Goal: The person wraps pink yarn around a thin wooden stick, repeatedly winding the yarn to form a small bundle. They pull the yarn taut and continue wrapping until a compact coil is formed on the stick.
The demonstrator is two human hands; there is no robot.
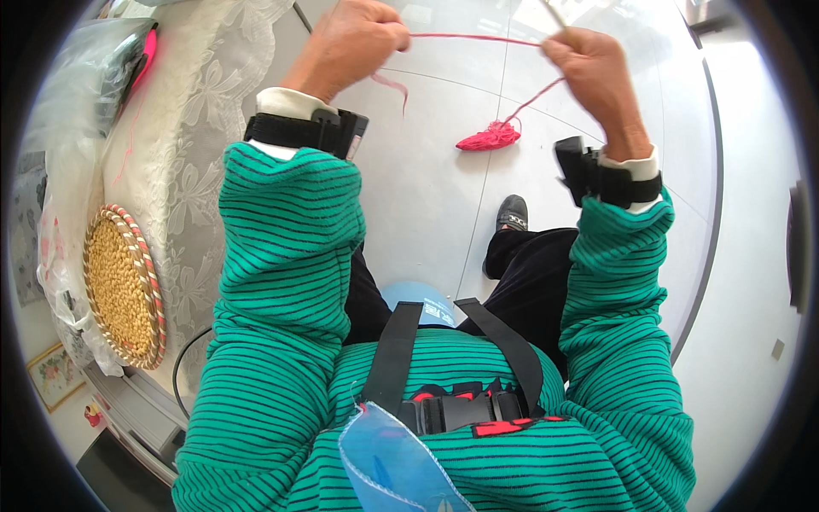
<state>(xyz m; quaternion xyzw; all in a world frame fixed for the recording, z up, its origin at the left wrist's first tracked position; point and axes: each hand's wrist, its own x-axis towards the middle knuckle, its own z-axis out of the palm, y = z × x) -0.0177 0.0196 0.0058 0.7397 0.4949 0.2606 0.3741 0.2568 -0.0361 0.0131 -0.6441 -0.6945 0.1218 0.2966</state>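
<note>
A length of red yarn (473, 37) is stretched nearly level between my two hands at the top of the view. My left hand (358, 41) is closed on one part of it, and a loose end hangs below that hand. With my right hand (585, 57) I grip the other part, along with a thin stick-like tool (554, 14) that points up and leaves the frame. From the right hand the yarn runs down to a small pinkish-red yarn bundle (489, 136), which appears above the tiled floor; whether it hangs or lies there I cannot tell.
On the left, a table with a lace cloth (205, 121) holds a woven basket (157, 301) of yellow beans or kernels and clear plastic bags (77, 96). A blue stool or bucket (413, 294) shows between my legs. A dark shoe (512, 212) rests on the floor.
</note>
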